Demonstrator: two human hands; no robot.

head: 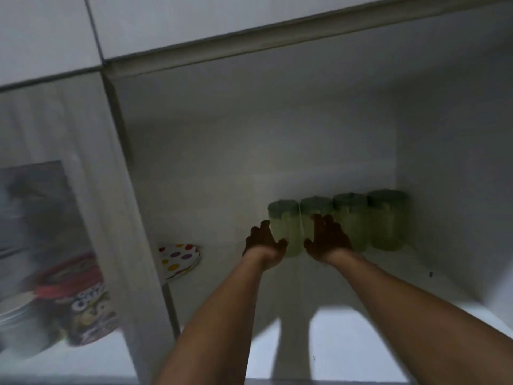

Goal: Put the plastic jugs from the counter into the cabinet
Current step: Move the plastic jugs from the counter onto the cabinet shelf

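Low in the centre of the frame, the left hand (263, 241) lies against the left side of the leftmost jug (284, 226), fingers spread and open. The right hand (327, 237), fingers also spread, covers the front of the second jug (315, 211); whether either hand truly grips cannot be told through the blur. 4 green-lidded jugs stand touching in a row on the cabinet shelf (388, 276), ending at the rightmost jug (387, 220) by the right wall. A dotted plate (179, 258) sits at lower left.
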